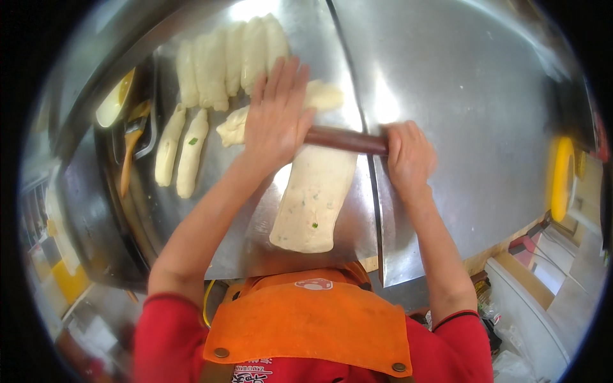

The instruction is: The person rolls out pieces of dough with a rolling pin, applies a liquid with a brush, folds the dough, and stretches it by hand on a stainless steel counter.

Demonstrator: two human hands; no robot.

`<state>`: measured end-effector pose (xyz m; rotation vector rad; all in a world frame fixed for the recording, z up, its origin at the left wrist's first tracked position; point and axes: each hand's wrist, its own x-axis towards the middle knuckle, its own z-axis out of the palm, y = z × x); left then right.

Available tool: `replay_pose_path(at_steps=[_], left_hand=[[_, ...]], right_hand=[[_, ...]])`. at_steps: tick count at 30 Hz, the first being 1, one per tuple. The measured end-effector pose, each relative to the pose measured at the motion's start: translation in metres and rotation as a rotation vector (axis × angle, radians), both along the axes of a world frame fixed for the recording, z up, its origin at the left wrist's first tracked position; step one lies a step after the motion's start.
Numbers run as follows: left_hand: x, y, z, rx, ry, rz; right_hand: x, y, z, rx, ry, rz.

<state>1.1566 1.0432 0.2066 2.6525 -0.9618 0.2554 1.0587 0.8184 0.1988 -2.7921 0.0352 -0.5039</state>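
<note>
A dark reddish-brown wooden rolling pin lies across the far part of a flattened strip of dough on the steel worktop. The strip stretches toward me and shows green bits, likely chopped herb. My left hand is flat over the pin's left end, palm down with fingers extended; that end is hidden under it. My right hand is closed around the pin's right end and looks slightly blurred. Beside my left hand lies a lump of dough, partly covered by it. Another pale dough piece rests beyond the pin.
Several long dough pieces lie side by side at the far left. Nearer are two slim dough rolls. A tray at left holds a white scoop and a wooden-handled brush. A dark seam crosses the steel worktop.
</note>
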Motion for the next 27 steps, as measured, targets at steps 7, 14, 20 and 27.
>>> replay_pose_path(at_steps=[7, 14, 20, 27], left_hand=[[0.009, -0.009, 0.011, 0.023, -0.052, 0.085], [-0.060, 0.018, 0.011, 0.060, 0.037, -0.098], [-0.097, 0.036, 0.017, 0.104, 0.188, -0.144], [-0.066, 0.042, 0.047, -0.377, 0.367, 0.090]], right_hand=[[0.018, -0.013, 0.016, 0.333, 0.015, 0.030], [-0.058, 0.020, 0.010, 0.078, 0.084, -0.073], [-0.100, 0.030, 0.025, 0.125, 0.198, 0.017], [-0.126, -0.007, 0.015, 0.476, 0.140, -0.355]])
